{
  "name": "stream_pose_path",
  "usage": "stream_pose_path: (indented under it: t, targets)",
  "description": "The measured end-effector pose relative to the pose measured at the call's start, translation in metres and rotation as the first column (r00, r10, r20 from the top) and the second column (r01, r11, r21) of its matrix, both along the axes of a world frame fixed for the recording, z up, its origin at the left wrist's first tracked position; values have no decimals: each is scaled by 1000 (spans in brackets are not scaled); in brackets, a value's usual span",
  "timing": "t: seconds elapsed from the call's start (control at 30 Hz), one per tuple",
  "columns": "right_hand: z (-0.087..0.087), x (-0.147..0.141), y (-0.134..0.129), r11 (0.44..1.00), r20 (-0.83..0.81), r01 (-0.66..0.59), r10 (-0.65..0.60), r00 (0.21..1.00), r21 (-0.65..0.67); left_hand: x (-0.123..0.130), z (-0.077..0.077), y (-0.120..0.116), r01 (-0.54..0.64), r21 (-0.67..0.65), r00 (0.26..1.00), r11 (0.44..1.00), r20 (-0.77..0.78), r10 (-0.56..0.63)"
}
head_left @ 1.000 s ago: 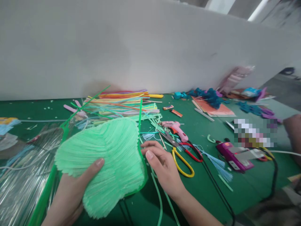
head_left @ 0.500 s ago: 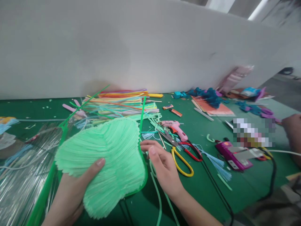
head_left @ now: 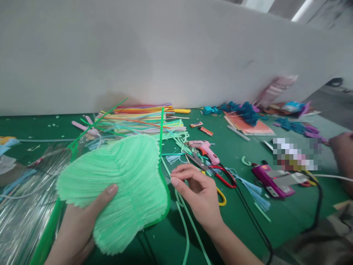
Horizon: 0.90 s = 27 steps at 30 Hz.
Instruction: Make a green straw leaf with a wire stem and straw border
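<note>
A large light green fan-shaped piece with ridged, scalloped lobes is gripped by my left hand, thumb on its front face. Along its right side runs a darker green rim with a thin green strip standing up from it. My right hand is to the right of the piece, apart from it, thumb and fingertips pinched together at a thin pale green strip. That strip trails down below the hand. Pink glue gun and red-handled scissors lie beyond my right hand.
Coloured strips lie by the wall. Clear plastic wrapping is at the left. A magenta box, black cable, blue tassels and orange sheets are at the right, with another person's hand at the edge.
My right hand has moved right and down, away from the green piece, with a pale strip now stretched at its fingertips. The green piece and my left hand have shifted slightly left.
</note>
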State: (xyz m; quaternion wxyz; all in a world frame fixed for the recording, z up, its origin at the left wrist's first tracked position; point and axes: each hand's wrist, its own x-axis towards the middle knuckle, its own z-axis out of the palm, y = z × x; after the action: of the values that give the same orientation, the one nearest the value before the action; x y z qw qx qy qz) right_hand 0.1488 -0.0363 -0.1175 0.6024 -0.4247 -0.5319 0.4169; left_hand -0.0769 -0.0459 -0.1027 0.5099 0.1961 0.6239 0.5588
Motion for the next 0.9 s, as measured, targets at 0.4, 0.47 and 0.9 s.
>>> stream_pose_path:
  t: [0.4, 0.47, 0.9]
  targets:
    - [-1, -5, 0, 986, 88, -22, 37, 995, -165, -1, -4, 2, 7, 0, 1000, 1000, 26, -7]
    - [0, -5, 0, 989, 156, 9, 15, 988, -151, 2, 0, 1, 12, 11, 999, 1000, 32, -12]
    - [9, -12, -15, 881, 545, 64, -345, 764, 468, 8, 10, -1, 7, 13, 1000, 1000, 25, -8]
